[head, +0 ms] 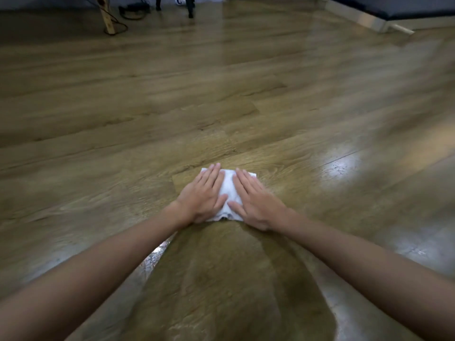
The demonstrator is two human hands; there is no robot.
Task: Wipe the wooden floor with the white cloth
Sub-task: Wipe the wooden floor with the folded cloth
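L hand (202, 195) & R hand (256, 203) side by side on cloth (229, 190), cloth on floor (221, 94)

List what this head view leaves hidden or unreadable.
1. Most of the cloth: covered by the left hand and right hand, both pressed flat.
2. Floor under the cloth: hidden.
3. Wooden leg and cables: cut off by the top edge.
4. Floor at the right: blurred and glared.

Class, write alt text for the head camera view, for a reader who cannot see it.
Two bare hands, left hand and right hand, press flat side by side on a crumpled white cloth on a glossy brown wooden plank floor. A pale wooden furniture leg with black cables stands far left.
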